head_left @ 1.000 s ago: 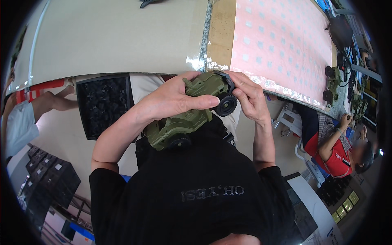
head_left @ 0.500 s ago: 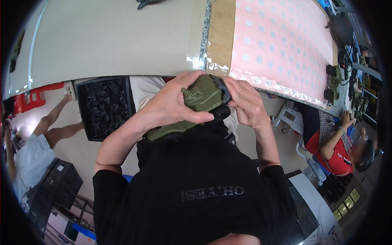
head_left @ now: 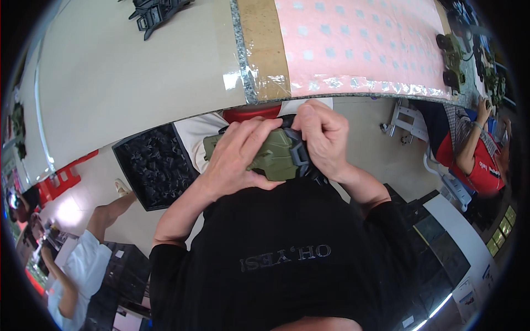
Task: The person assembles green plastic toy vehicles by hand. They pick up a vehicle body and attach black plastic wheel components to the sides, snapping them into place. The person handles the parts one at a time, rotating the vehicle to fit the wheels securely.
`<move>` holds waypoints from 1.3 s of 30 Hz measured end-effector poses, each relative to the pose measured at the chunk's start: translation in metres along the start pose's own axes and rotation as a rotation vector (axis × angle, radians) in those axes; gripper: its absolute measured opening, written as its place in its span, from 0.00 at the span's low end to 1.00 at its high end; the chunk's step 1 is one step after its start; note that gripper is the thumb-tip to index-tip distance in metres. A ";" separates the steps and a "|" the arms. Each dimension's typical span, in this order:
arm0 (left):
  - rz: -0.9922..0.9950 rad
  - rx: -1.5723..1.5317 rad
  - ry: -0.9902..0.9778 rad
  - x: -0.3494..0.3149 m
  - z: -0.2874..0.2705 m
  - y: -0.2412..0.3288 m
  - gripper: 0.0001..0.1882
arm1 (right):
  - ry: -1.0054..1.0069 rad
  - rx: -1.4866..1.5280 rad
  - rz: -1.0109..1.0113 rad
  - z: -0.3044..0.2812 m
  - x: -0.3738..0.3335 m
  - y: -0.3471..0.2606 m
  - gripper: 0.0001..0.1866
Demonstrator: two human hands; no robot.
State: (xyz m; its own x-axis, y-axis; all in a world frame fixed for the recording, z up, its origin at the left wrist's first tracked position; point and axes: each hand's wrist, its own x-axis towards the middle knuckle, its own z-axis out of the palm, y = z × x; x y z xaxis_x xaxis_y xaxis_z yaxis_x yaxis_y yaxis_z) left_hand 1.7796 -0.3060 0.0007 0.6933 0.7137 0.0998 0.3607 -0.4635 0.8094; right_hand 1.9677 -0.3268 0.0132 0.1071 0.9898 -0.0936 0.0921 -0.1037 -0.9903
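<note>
In front of my body, just below the table edge, I hold an olive-green toy military vehicle (head_left: 274,157) with a dark grey front bumper (head_left: 301,154). My left hand (head_left: 236,157) is wrapped over its body, fingers across the top and thumb along the near side. At its front end my right hand (head_left: 324,135) is closed, with curled fingers pressed against the dark bumper end. Those fingertips are partly hidden, so any small piece between them cannot be made out. The vehicle's wheels are mostly out of sight.
The table (head_left: 165,71) spans the far side, with black plastic parts (head_left: 157,14) and a pink padded sheet (head_left: 353,49) on it. A black bin (head_left: 126,177) of black pieces stands left. At right are another green toy vehicle (head_left: 454,62) and a seated co-worker (head_left: 477,168).
The vehicle has tipped and turned in my hands, its dark front now facing right. My right hand has curled more tightly at that end. My view has shifted, showing more black parts on the table.
</note>
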 end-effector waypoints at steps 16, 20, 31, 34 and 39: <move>-0.098 0.010 -0.196 -0.013 0.022 0.001 0.50 | -0.212 0.063 0.048 0.004 -0.025 0.065 0.21; -0.083 0.034 -0.225 -0.019 0.024 -0.002 0.49 | -0.222 0.071 0.030 0.007 -0.029 0.063 0.20; -0.104 0.015 -0.159 -0.024 0.027 -0.007 0.47 | -0.258 0.021 0.005 0.012 -0.022 0.067 0.20; -0.094 -0.080 -0.125 -0.019 0.017 -0.009 0.47 | -0.304 -0.013 0.101 0.014 -0.015 0.041 0.24; -0.074 -0.135 -0.055 -0.022 0.003 -0.025 0.50 | -0.415 0.241 0.208 0.010 0.003 0.022 0.31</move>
State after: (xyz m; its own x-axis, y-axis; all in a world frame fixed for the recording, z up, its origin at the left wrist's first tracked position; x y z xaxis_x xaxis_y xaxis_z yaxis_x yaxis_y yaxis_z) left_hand 1.7574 -0.3115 -0.0235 0.7027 0.7115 0.0080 0.3275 -0.3334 0.8841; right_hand 1.9598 -0.3249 -0.0102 -0.3069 0.9111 -0.2750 -0.1248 -0.3250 -0.9374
